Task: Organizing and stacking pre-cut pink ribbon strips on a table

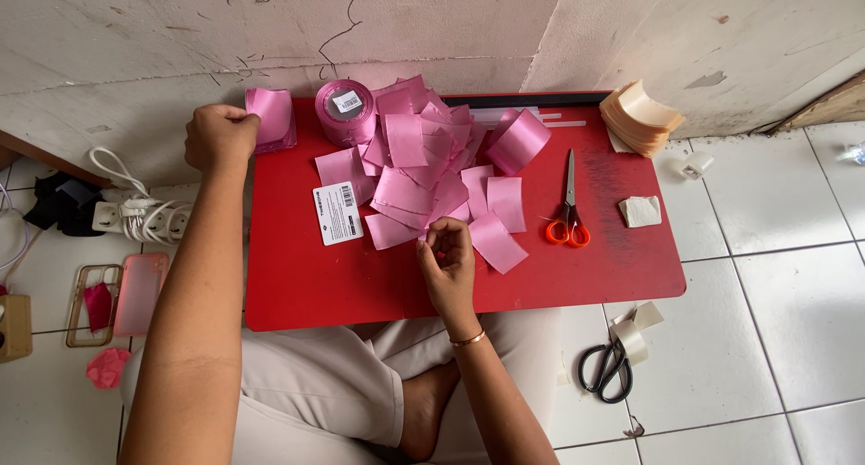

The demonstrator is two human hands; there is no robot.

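My left hand (pixel 219 137) reaches to the far left corner of the low red table (pixel 306 285) and grips a stack of pink ribbon squares (pixel 273 115). My right hand (pixel 448 259) rests near the table's middle, fingers pinched on a cut pink ribbon piece (pixel 496 242) at the edge of a loose pile of pink ribbon pieces (pixel 414 172). A pink ribbon spool (pixel 345 111) stands behind the pile. A second, unrolled pink ribbon roll (pixel 518 141) lies to the right of the pile.
Orange-handled scissors (pixel 568 214) lie right of the pile, a white label card (pixel 338 213) to its left. A beige stack of pieces (pixel 640 115) sits at the far right corner. On the tiled floor: black scissors (pixel 605 368), tape (pixel 631 339), power strip (pixel 135 217), phone cases (pixel 140 292).
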